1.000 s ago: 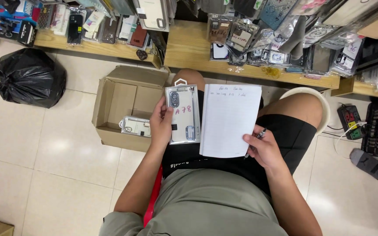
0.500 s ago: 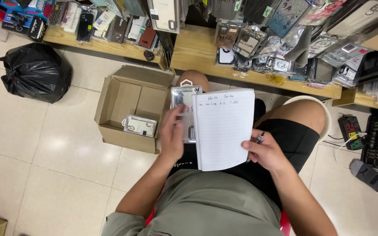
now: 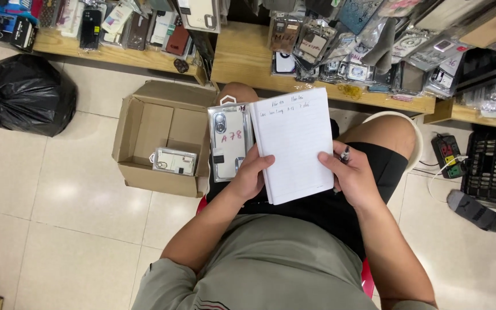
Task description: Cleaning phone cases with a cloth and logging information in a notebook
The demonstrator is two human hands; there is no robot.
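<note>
A white lined notebook lies open on my lap, with a few handwritten lines at its top. My left hand grips its left edge near the bottom. A packaged clear phone case rests on my left thigh, just left of the notebook, and my left hand touches its lower end. My right hand presses on the notebook's right edge and holds a black pen between its fingers.
An open cardboard box stands on the tiled floor at my left, with one packaged case inside. A black rubbish bag lies further left. Wooden shelves full of phone cases run ahead. A power strip and another person's foot are at the right.
My left hand let go of the phone case, which now lies on my thigh, and moved onto the notebook's left edge. The notebook shifted up my lap; my right hand moved up its right edge.
</note>
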